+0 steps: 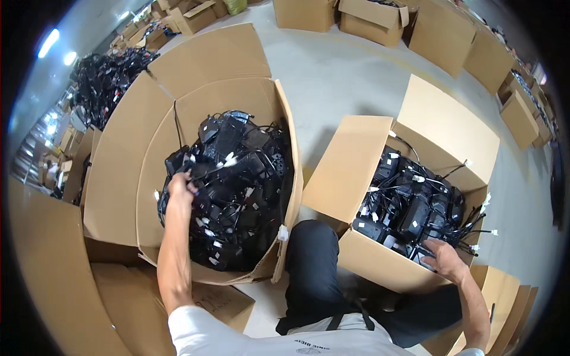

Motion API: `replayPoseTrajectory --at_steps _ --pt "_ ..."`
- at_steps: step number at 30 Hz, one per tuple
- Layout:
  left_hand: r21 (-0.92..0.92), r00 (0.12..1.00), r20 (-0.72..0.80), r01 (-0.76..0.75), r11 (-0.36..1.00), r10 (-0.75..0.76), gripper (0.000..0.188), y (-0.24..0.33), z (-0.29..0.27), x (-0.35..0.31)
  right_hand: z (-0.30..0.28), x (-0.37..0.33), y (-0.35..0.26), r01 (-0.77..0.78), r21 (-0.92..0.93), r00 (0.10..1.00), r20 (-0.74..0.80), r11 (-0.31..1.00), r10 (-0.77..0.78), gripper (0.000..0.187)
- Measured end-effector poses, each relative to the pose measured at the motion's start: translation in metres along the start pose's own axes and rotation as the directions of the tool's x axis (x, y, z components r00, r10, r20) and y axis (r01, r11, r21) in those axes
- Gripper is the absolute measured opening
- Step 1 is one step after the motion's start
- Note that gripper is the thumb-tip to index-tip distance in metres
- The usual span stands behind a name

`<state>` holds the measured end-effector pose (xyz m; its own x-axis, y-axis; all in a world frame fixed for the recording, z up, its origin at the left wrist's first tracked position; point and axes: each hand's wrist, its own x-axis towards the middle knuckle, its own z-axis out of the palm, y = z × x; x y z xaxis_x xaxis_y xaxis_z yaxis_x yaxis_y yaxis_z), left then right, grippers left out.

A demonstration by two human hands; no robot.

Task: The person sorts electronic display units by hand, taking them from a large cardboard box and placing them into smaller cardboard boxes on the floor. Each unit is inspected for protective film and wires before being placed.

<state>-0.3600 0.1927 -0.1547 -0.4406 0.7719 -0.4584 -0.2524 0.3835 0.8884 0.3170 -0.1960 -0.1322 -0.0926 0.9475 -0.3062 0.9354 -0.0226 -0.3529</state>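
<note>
My left hand (180, 185) reaches over the large left carton, its fingers closed on a black cable. White-ended cables (230, 160) lie beside it, across a jumbled heap of black power adapters (237, 139). In the smaller carton on the right, more black adapters (414, 217) are packed closely, with their cables on top. My right hand (445, 260) is at that carton's near right corner, fingers bent around a black adapter (421, 254) among the others. Part of this adapter is hidden under my fingers.
The left carton (208, 53) has tall raised flaps; the right carton's flaps (350, 157) stand open too. Cables hang over its right edge. My knee (313, 249) is between the cartons. Another cable heap (110, 83) rises at far left, and more cartons (442, 35) line the back.
</note>
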Motion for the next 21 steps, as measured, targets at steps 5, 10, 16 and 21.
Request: replayPoseTrajectory --at_steps 5,10,16,21 --pt "0.122 0.935 0.144 -0.341 0.932 0.324 0.008 0.086 -0.025 -0.144 -0.009 0.026 -0.019 0.084 0.123 0.996 -0.015 0.989 -0.082 0.046" --pt "0.235 0.718 0.303 -0.694 0.681 0.627 0.013 0.129 -0.027 -0.229 -0.030 0.099 -0.102 0.376 0.179 0.926 -0.093 0.909 -0.365 0.053" --pt "0.207 0.674 0.526 -0.694 0.690 0.520 0.014 0.139 -0.002 -0.269 -0.066 0.146 -0.232 0.647 0.413 0.758 -0.444 0.641 -0.479 0.067" --pt "0.187 0.481 0.780 -0.790 0.584 0.401 0.012 0.109 0.037 -0.316 -0.092 0.156 -0.295 0.826 0.131 0.456 -0.727 0.549 -0.514 0.082"
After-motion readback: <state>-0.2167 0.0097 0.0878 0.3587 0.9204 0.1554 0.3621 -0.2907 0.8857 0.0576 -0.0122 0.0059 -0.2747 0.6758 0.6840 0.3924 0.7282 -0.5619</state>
